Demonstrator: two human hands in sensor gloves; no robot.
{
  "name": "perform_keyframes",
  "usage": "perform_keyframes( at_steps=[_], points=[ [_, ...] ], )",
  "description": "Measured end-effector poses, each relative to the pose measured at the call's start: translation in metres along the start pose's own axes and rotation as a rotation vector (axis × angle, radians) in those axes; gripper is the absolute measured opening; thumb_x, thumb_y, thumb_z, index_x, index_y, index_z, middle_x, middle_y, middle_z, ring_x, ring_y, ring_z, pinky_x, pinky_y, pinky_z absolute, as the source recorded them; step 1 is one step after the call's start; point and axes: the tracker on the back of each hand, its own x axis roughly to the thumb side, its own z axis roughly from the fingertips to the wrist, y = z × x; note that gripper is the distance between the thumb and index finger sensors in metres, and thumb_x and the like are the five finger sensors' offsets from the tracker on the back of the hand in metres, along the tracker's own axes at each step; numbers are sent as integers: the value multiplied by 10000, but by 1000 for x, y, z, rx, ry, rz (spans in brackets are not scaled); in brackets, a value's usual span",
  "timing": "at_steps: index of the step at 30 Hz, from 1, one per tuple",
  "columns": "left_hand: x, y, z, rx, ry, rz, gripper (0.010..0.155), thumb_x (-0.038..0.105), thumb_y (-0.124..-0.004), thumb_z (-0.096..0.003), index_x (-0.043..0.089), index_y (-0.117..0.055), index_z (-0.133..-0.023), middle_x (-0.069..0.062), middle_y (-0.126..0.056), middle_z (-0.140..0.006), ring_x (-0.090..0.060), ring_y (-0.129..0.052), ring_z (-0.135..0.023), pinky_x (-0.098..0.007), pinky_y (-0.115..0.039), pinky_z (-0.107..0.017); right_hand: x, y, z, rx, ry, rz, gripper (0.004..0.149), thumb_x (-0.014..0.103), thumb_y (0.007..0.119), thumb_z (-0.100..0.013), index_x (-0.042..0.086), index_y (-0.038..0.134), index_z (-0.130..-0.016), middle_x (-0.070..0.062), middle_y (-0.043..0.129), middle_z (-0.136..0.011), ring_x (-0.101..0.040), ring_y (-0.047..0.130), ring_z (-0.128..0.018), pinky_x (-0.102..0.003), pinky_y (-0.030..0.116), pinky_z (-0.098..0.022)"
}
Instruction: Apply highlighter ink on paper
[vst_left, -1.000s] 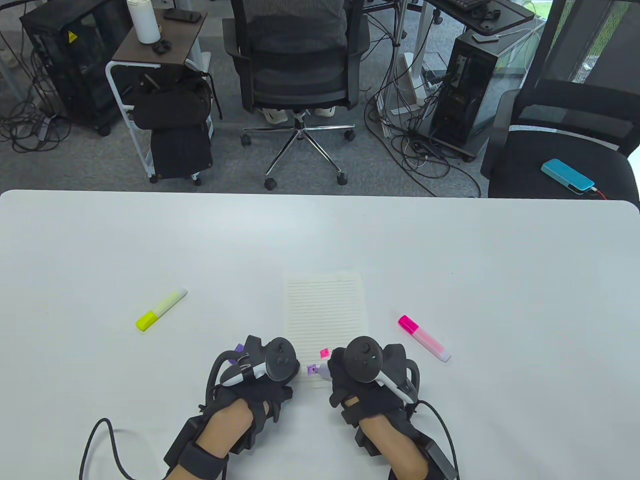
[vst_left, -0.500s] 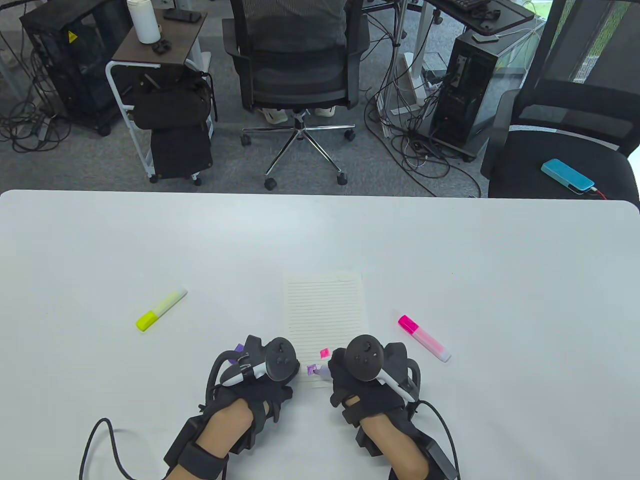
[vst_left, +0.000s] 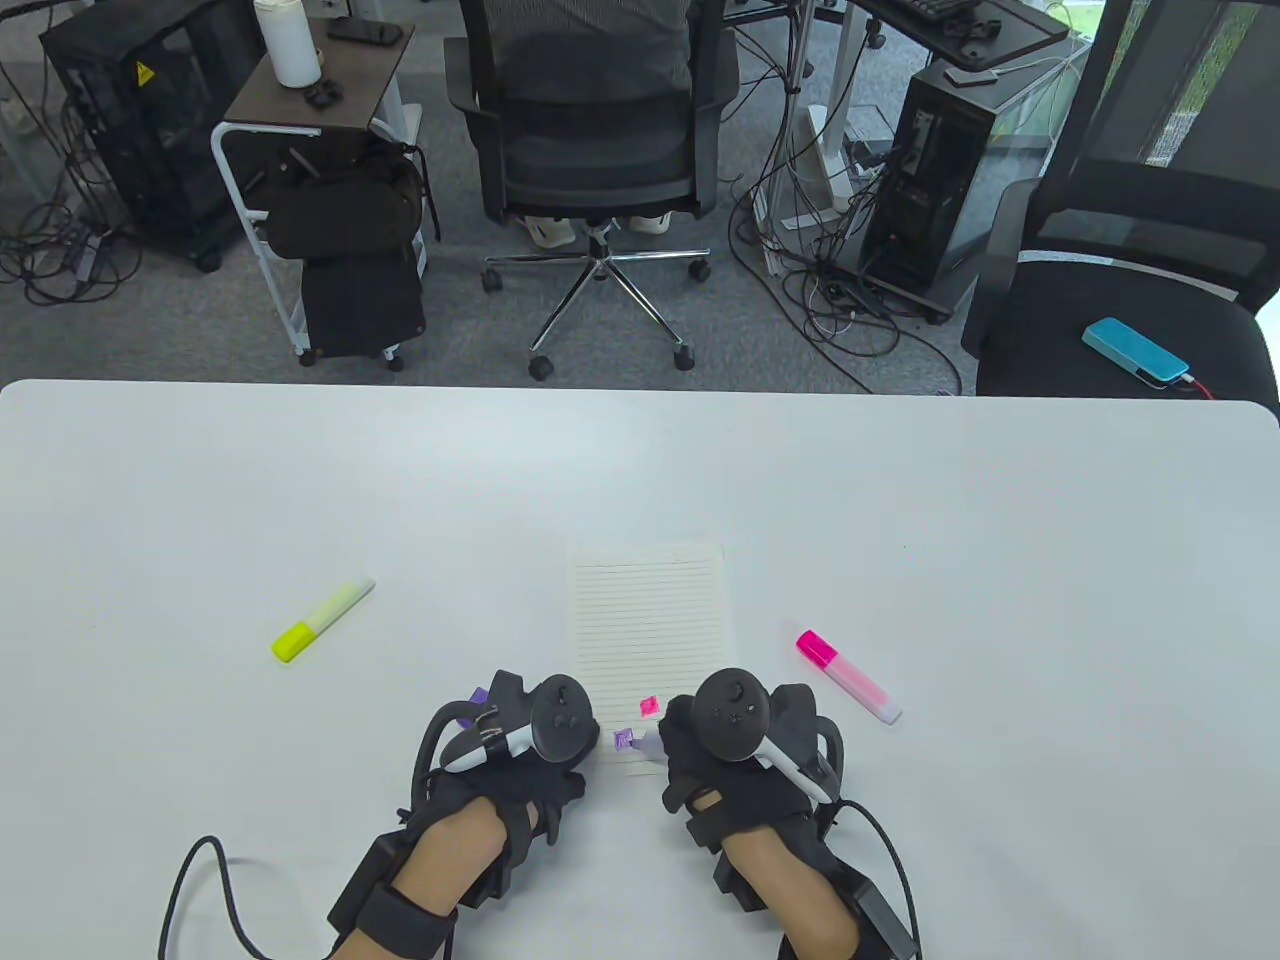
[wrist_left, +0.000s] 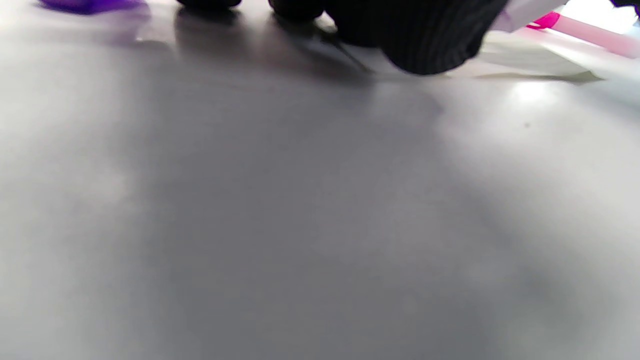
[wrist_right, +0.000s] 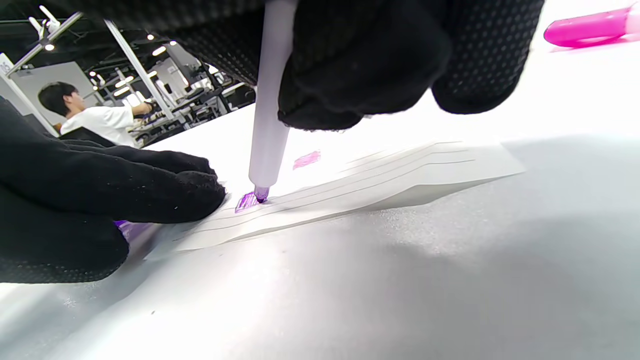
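A lined paper (vst_left: 648, 620) lies on the white table (vst_left: 640, 470). My right hand (vst_left: 735, 745) grips a purple highlighter (wrist_right: 270, 125) upright, with its tip on the paper's near left corner, on a small purple mark (wrist_right: 246, 201). A pink mark (vst_left: 650, 706) sits just beyond it and also shows in the right wrist view (wrist_right: 306, 159). My left hand (vst_left: 520, 745) rests its fingertips (wrist_right: 200, 192) on the paper's near left edge, right beside the tip. A purple cap (vst_left: 478, 695) is tucked under its outer fingers and also shows in the left wrist view (wrist_left: 90, 5).
A capped pink highlighter (vst_left: 848, 676) lies right of the paper. A capped yellow highlighter (vst_left: 322, 619) lies to the far left. Office chairs, computers and cables stand beyond the table's far edge.
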Motion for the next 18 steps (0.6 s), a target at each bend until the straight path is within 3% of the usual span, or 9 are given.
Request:
perform_keyframes(
  at_steps=[2,9,18],
  points=[
    [0,0,0,0,0,1,641,450,-754,-435,321,-563,-1033,30,-399,-1154,-446,-451,-1043,-659,-385,-728,0,2,-1,-34,-6,-1,383,353,738,-636,134,775,-947,-126,952,-630,-264,939,-322,-543,781,-519],
    [0,0,0,0,0,1,641,452,-753,-435,321,-564,-1033,31,-399,-1154,-448,-453,-1041,-659,-386,-728,-1,-1,-1,36,9,-6,381,349,748,-630,123,787,-935,-129,960,-615,-268,940,-306,-545,785,-511],
    [0,0,0,0,0,3,640,451,-753,-435,321,-565,-1033,30,-399,-1154,-447,-452,-1042,-658,-385,-728,-3,2,-3,-24,-1,-9,383,355,735,-637,137,771,-951,-126,950,-637,-266,938,-328,-544,777,-521]
  ],
)
